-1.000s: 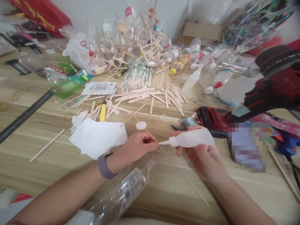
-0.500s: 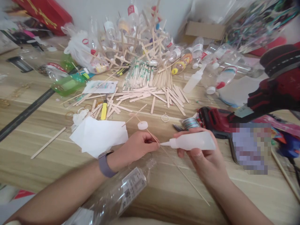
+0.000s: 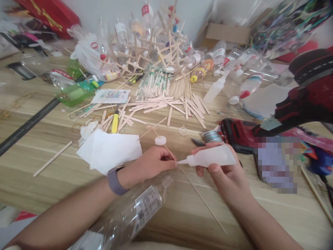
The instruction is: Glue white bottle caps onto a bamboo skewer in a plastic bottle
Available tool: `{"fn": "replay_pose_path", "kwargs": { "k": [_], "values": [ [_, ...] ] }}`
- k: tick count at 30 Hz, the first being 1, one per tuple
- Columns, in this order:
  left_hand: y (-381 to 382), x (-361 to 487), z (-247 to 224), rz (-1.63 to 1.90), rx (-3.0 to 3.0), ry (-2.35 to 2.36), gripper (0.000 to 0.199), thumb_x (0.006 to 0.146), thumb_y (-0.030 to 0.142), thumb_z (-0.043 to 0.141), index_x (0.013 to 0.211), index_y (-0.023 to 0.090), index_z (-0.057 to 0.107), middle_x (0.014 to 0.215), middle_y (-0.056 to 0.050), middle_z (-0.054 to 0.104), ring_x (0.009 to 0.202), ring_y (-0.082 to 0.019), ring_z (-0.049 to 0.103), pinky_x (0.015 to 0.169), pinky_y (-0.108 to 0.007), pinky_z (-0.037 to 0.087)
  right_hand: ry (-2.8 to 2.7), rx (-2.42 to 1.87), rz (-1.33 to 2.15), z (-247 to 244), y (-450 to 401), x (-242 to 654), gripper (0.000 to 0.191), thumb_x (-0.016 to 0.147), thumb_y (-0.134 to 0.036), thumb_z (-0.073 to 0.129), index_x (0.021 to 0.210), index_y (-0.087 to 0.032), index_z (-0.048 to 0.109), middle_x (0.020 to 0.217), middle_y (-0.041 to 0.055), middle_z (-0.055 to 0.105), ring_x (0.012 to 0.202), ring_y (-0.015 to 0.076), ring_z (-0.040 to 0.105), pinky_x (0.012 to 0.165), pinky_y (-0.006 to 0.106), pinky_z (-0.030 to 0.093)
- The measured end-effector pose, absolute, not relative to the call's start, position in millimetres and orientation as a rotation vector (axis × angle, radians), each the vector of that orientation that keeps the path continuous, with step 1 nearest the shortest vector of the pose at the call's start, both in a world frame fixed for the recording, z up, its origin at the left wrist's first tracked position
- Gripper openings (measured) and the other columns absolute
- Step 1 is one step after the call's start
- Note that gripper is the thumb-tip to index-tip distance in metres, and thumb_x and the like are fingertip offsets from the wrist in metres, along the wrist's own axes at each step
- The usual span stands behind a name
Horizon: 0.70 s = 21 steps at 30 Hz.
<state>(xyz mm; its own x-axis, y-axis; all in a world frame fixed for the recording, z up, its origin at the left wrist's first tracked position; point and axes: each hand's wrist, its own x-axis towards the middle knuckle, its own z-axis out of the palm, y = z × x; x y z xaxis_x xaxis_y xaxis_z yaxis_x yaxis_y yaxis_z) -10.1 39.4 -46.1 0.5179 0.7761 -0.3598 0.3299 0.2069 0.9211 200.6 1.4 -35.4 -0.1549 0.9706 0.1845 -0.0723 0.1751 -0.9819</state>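
A long thin wooden stick [image 3: 201,196] runs diagonally through the fingertips of my left hand [image 3: 155,161], which pinch it. Near its upper end it passes through a white bottle cap [image 3: 160,140], and a short crosswise stick [image 3: 159,123] meets it beyond the cap. My right hand [image 3: 225,173] is closed around a white squeeze bottle [image 3: 214,156] lying nearly level. The bottle's narrow nozzle points left and its tip is at the stick, close to my left fingertips. Under my left forearm lies a large clear plastic bottle [image 3: 130,215] with a label.
White paper [image 3: 109,151] lies left of my left hand. Flat wooden sticks [image 3: 156,104], a yellow-handled tool [image 3: 114,122] and another squeeze bottle [image 3: 215,88] are farther back, before piled plastic bottles. A red and black power tool [image 3: 238,135] stands at the right.
The stick has turned slightly in my left hand: its cap end has shifted right and its lower end left. The squeeze bottle has moved slightly left, its tip still at the stick.
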Motion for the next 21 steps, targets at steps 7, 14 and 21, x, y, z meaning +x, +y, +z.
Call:
{"fn": "replay_pose_path", "kwargs": {
  "k": [7, 14, 21],
  "values": [
    [39.6, -10.1, -47.6, 0.406, 1.365, 1.022, 0.023, 0.076, 0.037, 0.064, 0.083, 0.015, 0.070, 0.074, -0.001, 0.065, 0.068, -0.014, 0.054, 0.063, -0.024, 0.040, -1.402, -0.987, 1.153, -31.9, -0.4, 197.4, 0.030, 0.085, -0.045, 0.062, 0.107, -0.028, 0.050, 0.097, 0.0045, 0.071, 0.054, 0.0150, 0.063, 0.055, 0.033, 0.054],
    [38.8, -10.0, -44.8, 0.387, 1.330, 1.023, 0.022, 0.076, 0.035, 0.064, 0.082, 0.015, 0.069, 0.074, -0.001, 0.065, 0.068, -0.014, 0.054, 0.064, -0.024, 0.039, -1.429, -0.962, 1.110, -36.3, -5.0, 197.6, 0.033, 0.084, -0.039, 0.066, 0.109, -0.026, 0.050, 0.100, 0.0060, 0.070, 0.058, 0.0136, 0.065, 0.056, 0.030, 0.056],
    [40.5, -10.0, -44.0, 0.376, 1.296, 1.040, 0.021, 0.073, 0.033, 0.065, 0.080, 0.014, 0.069, 0.073, 0.000, 0.064, 0.067, -0.013, 0.053, 0.064, -0.024, 0.039, -1.456, -0.996, 1.008, -38.4, -6.2, 196.1, 0.033, 0.083, -0.041, 0.066, 0.109, -0.025, 0.052, 0.099, 0.0074, 0.068, 0.073, 0.0182, 0.068, 0.056, 0.028, 0.054]
  ]
}}
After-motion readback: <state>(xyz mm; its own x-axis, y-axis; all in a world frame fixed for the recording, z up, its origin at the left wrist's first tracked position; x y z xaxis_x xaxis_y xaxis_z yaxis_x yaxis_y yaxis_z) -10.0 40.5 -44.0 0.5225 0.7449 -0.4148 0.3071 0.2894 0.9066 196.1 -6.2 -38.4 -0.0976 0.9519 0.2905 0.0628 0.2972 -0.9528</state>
